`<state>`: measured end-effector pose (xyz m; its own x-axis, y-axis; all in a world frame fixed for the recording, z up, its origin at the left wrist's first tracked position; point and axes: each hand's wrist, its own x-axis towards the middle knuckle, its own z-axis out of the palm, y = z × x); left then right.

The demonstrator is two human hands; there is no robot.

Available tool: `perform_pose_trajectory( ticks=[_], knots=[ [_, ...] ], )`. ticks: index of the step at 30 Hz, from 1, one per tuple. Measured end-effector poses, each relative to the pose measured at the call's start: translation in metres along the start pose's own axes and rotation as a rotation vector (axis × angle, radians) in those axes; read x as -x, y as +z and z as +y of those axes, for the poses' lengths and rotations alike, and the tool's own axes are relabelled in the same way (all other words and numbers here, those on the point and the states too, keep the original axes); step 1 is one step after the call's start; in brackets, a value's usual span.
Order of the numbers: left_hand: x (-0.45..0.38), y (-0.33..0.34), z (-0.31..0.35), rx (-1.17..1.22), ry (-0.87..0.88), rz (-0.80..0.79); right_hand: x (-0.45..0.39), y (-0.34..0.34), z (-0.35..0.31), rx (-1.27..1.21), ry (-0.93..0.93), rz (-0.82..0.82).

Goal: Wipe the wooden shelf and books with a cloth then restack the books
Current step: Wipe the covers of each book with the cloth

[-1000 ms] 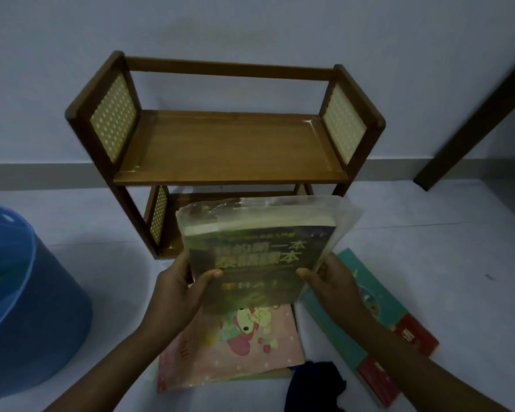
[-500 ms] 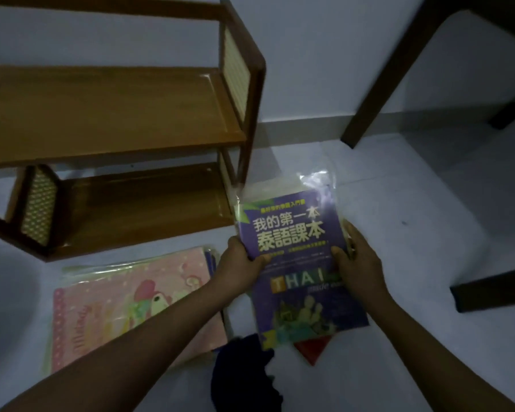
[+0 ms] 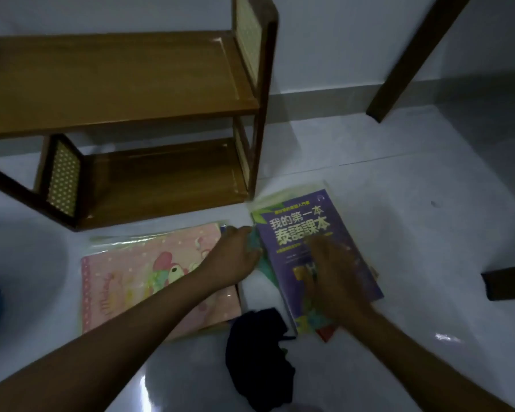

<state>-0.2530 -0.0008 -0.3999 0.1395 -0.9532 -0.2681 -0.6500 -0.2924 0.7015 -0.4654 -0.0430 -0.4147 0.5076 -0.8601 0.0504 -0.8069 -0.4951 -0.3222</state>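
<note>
Down on the pale floor point(image 3: 399, 233), the purple language textbook point(image 3: 304, 233) lies flat in its clear plastic sleeve, just right of the wooden shelf point(image 3: 116, 84), on top of a teal book. Right hand point(image 3: 333, 272) rests on its cover, fingers spread, blurred. Left hand point(image 3: 235, 251) is at the textbook's left edge; I cannot tell whether it grips. Pink cartoon book point(image 3: 137, 281) lies to the left. Dark cloth point(image 3: 259, 352) crumpled near both.

Two bare forearms, no sleeves, watch or rings visible; left hand point(image 3: 235, 254) sharp, right hand point(image 3: 336, 281) motion-blurred.
</note>
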Motion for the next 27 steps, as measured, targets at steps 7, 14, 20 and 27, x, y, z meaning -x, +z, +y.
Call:
perform_pose_trajectory(
  ticks=[7, 14, 20, 27],
  knots=[
    [0.101, -0.067, -0.104, -0.253, -0.083, 0.231, 0.137, 0.086, -0.085, 0.016, -0.139, -0.336],
    [0.173, -0.081, -0.185, -0.374, -0.094, 0.117, 0.077, 0.021, -0.067, -0.296, -0.167, -0.164],
    [0.186, -0.079, -0.211, -0.235, -0.126, 0.035, -0.006, 0.043, -0.138, -0.203, -0.162, -0.296],
    [0.186, -0.077, -0.215, -0.213, -0.104, 0.078, 0.029, 0.083, -0.237, -0.051, -0.893, -0.487]
  ],
)
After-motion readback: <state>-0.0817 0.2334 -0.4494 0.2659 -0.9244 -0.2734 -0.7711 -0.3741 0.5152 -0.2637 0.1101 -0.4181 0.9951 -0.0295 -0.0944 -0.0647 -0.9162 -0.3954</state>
